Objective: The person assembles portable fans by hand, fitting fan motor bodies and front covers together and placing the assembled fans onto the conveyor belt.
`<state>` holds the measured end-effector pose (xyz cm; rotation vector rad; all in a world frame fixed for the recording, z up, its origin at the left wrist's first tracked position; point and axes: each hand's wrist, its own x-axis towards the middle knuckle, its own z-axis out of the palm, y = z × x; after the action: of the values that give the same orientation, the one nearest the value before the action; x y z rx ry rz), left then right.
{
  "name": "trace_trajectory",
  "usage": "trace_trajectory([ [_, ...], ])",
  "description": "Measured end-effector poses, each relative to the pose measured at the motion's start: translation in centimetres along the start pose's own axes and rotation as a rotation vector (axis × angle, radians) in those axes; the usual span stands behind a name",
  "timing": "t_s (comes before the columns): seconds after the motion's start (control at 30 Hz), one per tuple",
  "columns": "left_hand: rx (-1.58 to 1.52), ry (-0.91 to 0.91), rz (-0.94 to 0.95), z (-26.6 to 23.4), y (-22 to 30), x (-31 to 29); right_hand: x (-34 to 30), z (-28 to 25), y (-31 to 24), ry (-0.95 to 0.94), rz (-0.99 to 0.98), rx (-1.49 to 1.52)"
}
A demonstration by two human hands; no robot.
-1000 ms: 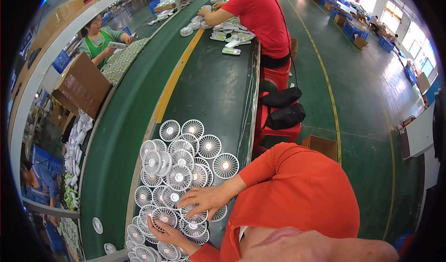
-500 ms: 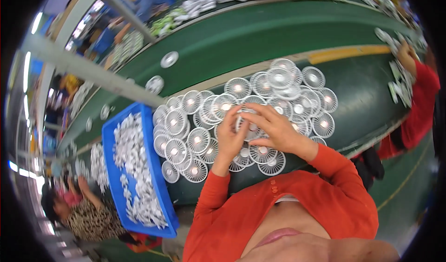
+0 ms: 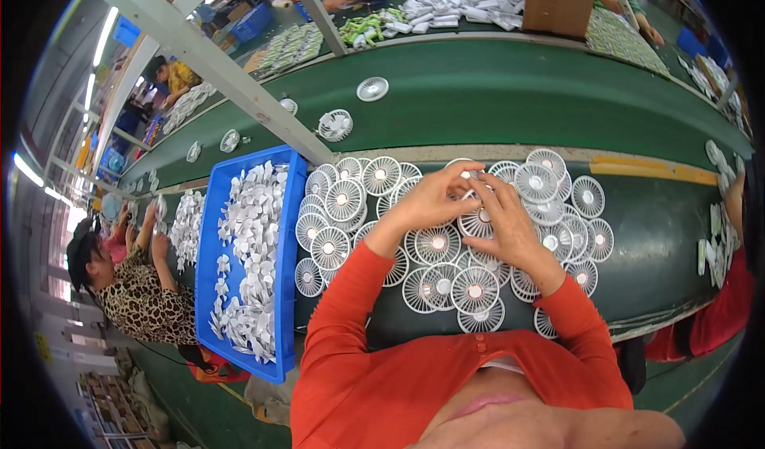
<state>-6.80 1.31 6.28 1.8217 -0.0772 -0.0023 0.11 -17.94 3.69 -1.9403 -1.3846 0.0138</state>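
My left hand (image 3: 437, 197) reaches over a heap of round white fan guards (image 3: 344, 201), its fingertips pinched at a small white piece (image 3: 468, 176), mostly hidden. Close against it, my right hand (image 3: 512, 227) curves around a fan guard (image 3: 476, 224) between the hands, with its thumb by the lower rim and the fingers bent over the top. The fingers cover much of that guard. More guards overlap on the dark green work surface below and around both hands; many show a shiny disc at the hub.
A blue tray (image 3: 288, 290) of white fan blades (image 3: 259, 262) stands at my left. Beyond a metal post (image 3: 239, 90), a green conveyor belt (image 3: 478, 90) carries several fan parts. A person in leopard print (image 3: 151, 301) sits far left; a red sleeve (image 3: 701, 301) shows at right.
The view has shifted, so the tray and belt sit differently in it. My hands stay together over the guards; the left fingertips now close together at a small white piece.
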Motion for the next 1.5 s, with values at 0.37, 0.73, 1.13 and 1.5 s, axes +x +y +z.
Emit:
trace_trajectory([
  [0.37,1.118,1.057,-0.762,-19.8,-11.2,5.5,0.0,1.7,1.7,-0.023,0.032,-0.078],
  [0.73,0.947,0.999,-0.314,-17.3,-15.5,5.2,0.1,1.3,1.0,-0.031,0.057,-0.069],
  [1.13,0.082,0.874,0.205,-1.8,-6.7,5.3,0.8,-1.6,-0.9,0.243,-0.007,0.01],
  [1.5,-1.364,0.222,0.257,5.1,-3.0,0.6,3.7,-1.3,-2.2,0.145,-0.301,-0.224],
])
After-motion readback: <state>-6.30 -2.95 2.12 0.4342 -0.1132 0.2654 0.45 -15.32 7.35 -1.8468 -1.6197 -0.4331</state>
